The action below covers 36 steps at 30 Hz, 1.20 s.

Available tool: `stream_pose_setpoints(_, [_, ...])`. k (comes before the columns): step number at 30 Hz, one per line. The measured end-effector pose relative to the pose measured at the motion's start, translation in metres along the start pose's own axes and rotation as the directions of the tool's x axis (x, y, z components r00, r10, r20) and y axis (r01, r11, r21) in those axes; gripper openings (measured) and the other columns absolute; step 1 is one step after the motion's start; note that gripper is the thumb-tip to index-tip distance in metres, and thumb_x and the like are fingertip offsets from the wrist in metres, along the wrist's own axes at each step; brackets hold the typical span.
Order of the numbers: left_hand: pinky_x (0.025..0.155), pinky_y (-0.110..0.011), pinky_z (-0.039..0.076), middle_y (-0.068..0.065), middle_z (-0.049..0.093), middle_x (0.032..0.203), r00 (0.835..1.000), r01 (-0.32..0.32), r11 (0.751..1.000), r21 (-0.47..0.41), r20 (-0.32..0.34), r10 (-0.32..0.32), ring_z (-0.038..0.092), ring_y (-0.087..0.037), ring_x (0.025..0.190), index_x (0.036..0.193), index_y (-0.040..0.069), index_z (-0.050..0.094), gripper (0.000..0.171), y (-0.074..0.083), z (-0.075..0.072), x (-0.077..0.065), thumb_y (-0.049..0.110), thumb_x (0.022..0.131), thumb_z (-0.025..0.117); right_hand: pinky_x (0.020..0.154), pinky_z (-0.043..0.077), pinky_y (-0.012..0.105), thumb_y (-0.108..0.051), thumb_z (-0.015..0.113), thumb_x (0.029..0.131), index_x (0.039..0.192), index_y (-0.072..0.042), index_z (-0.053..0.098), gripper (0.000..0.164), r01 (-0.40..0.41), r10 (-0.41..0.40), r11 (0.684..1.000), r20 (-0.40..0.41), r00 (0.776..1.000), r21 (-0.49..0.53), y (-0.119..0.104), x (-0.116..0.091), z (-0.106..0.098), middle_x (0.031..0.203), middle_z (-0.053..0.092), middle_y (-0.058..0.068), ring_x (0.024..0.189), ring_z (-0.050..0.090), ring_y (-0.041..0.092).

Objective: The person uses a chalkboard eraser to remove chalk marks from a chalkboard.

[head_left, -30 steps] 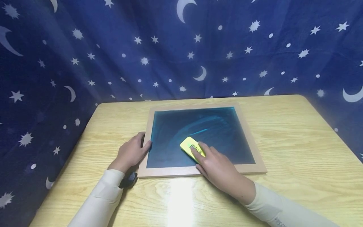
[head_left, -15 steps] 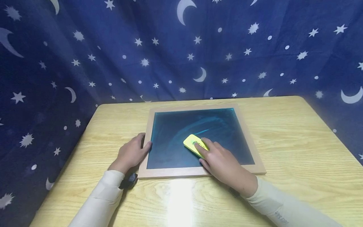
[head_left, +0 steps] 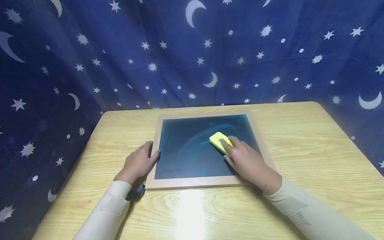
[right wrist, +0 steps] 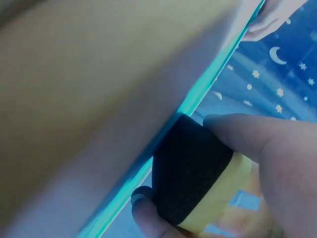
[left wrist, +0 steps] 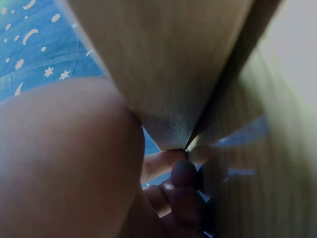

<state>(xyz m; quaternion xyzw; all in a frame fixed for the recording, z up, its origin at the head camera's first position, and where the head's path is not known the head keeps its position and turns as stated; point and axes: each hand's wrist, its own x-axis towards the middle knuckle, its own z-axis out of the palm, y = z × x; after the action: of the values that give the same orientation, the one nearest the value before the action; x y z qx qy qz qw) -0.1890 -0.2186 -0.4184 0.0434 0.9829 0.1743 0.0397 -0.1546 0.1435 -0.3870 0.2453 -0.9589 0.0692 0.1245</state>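
Note:
A small chalkboard (head_left: 180,160) with a pale wooden frame (head_left: 192,182) lies flat on the table. My right hand (head_left: 249,161) grips a yellow board eraser (head_left: 217,137), fingers on its top and sides, over the right half of the board. In the right wrist view, the black felt of the eraser (right wrist: 190,166) meets the board between thumb and fingertips. My left hand (head_left: 138,163) holds the left side of the frame, thumb on the top face. Fingers (left wrist: 166,163) curl against the frame's outer side in the left wrist view. A short blue chalk streak (head_left: 205,143) shows left of the eraser.
The table (head_left: 312,150) has a wood-grain top with rounded far corners. Behind and left hangs a dark blue curtain (head_left: 180,73) with moons and stars. A black device (head_left: 136,192) sits at the left wrist. Faint chalk smears mark the board.
My right hand has slid the eraser up and to the right across the board. More of the chalk streak's right end is covered or gone. The left hand stays put.

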Motion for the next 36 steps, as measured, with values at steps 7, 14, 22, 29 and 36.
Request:
stream_pose_setpoints(7, [0.090, -0.059, 0.051, -0.020, 0.060, 0.138, 1.000, 0.007, 1.000, 0.007, 0.003, -0.007, 0.062, -0.042, 0.120, 0.148, 0.005, 0.042, 0.062, -0.001, 0.000, 0.000, 0.046, 0.102, 0.043, 0.077, 0.057, 0.052, -0.015, 0.076, 0.088, 0.136, -0.003, 0.060, 0.052, -0.031, 0.031, 0.999, -0.001, 1.000, 0.014, 0.016, -0.001, -0.004, 0.127, 0.059, 0.030, 0.091, 0.067, 0.043])
stream_pose_setpoints(14, [0.091, -0.059, 0.050, -0.021, 0.059, 0.139, 1.000, 0.011, 1.000, 0.012, 0.007, -0.011, 0.061, -0.043, 0.121, 0.149, 0.005, 0.042, 0.062, 0.000, 0.000, 0.000, 0.046, 0.103, 0.044, 0.073, 0.057, 0.052, -0.014, 0.076, 0.087, 0.135, -0.003, 0.060, 0.052, -0.050, 0.050, 0.999, -0.006, 0.999, -0.002, 0.023, -0.003, -0.003, 0.126, 0.059, 0.029, 0.090, 0.067, 0.043])
stream_pose_setpoints(22, [0.090, -0.059, 0.050, -0.020, 0.060, 0.139, 1.000, 0.007, 1.000, 0.004, 0.007, -0.007, 0.062, -0.042, 0.120, 0.149, 0.006, 0.042, 0.063, 0.000, 0.000, 0.000, 0.047, 0.102, 0.043, 0.078, 0.057, 0.053, -0.016, 0.076, 0.088, 0.137, -0.001, 0.057, 0.055, -0.080, 0.080, 0.997, 0.001, 0.997, -0.010, 0.015, -0.004, -0.001, 0.127, 0.058, 0.030, 0.092, 0.067, 0.043])
stream_pose_setpoints(29, [0.087, -0.058, 0.052, -0.020, 0.060, 0.138, 1.000, 0.011, 1.000, 0.016, 0.011, -0.011, 0.063, -0.042, 0.118, 0.149, 0.005, 0.042, 0.063, -0.001, 0.000, 0.000, 0.048, 0.102, 0.042, 0.077, 0.058, 0.051, -0.018, 0.075, 0.089, 0.139, -0.003, 0.057, 0.055, -0.089, 0.090, 0.995, 0.017, 0.996, -0.032, 0.006, -0.002, 0.002, 0.130, 0.057, 0.029, 0.095, 0.067, 0.042])
stream_pose_setpoints(36, [0.090, -0.058, 0.051, -0.020, 0.059, 0.139, 1.000, 0.012, 1.000, 0.008, 0.016, -0.012, 0.062, -0.042, 0.120, 0.149, 0.005, 0.041, 0.064, -0.001, 0.001, 0.000, 0.049, 0.102, 0.042, 0.070, 0.058, 0.050, -0.021, 0.072, 0.092, 0.140, -0.008, 0.057, 0.052, -0.090, 0.091, 0.995, 0.011, 0.996, -0.046, -0.002, 0.000, 0.004, 0.135, 0.056, 0.025, 0.095, 0.066, 0.042])
